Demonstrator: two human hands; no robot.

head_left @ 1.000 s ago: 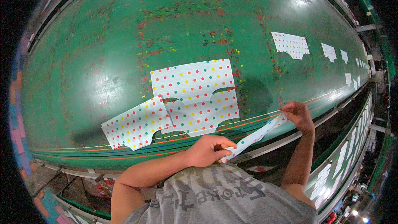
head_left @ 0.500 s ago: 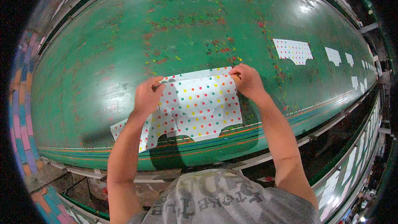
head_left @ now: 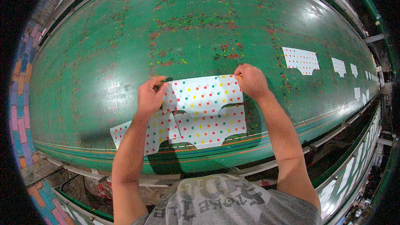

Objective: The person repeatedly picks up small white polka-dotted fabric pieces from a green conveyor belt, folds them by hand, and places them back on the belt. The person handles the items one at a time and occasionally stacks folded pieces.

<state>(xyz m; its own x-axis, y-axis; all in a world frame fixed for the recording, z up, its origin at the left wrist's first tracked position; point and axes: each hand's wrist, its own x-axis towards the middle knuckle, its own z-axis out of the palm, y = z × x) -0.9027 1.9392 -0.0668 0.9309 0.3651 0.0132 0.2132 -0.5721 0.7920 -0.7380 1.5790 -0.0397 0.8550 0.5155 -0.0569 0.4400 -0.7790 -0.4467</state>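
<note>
Both my hands are closed on the upper corners of a white cut fabric piece (head_left: pixel 200 93) printed with multicoloured dots. My left hand (head_left: pixel 152 96) pinches its left corner, while my right hand (head_left: pixel 252 82) grips the right one. The piece hangs tilted, its notched lower edge over another dotted fabric piece (head_left: pixel 214 130) on the green table. To the left, a third dotted piece (head_left: pixel 160 127) lies askew, partly overlapping that one and partly hidden by my left forearm.
The long green table (head_left: pixel 104 62) has paint specks and coloured lines along its near edge. A separate dotted piece (head_left: pixel 301 61) lies at the right, with several smaller-looking ones (head_left: pixel 338 66) farther along. Racks with pale pieces (head_left: pixel 350 175) stand at lower right.
The held piece has come up off the one beneath, uncovering more of that lower piece and a gap between them. Both hands keep their grip on its corners. The view has shifted slightly.
</note>
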